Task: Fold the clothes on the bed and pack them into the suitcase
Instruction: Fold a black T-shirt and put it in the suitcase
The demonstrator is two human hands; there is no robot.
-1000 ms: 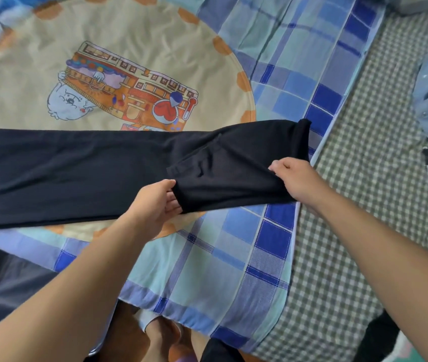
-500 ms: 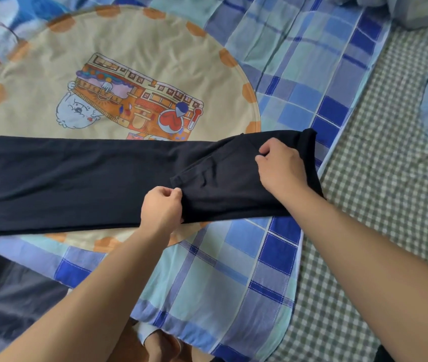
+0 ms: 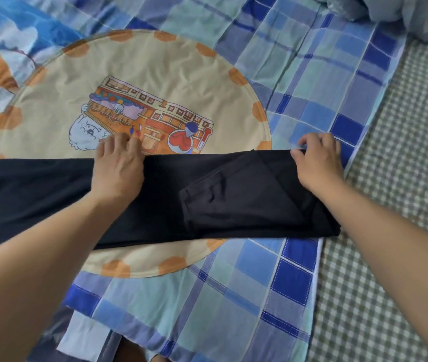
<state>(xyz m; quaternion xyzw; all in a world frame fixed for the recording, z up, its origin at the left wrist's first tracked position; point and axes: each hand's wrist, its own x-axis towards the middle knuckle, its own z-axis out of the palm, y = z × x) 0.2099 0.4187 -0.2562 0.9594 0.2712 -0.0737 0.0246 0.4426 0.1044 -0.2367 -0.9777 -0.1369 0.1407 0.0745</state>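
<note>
Both hands (image 3: 117,169) (image 3: 317,163) now up at trousers' (image 3: 233,199) far edge.

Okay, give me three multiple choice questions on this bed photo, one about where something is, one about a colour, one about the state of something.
1. Where is the left hand?
A. on the checked mattress
B. on the far edge of the trousers
C. in the air

2. What colour are the trousers?
A. black
B. red
C. white

3. How do the trousers lie?
A. rolled into a ball
B. hanging from a hook
C. flat across the quilt, one end doubled over

Answers: B, its palm lies on the dark cloth; A, the cloth is black throughout; C, a folded flap shows beside the right hand.
</note>
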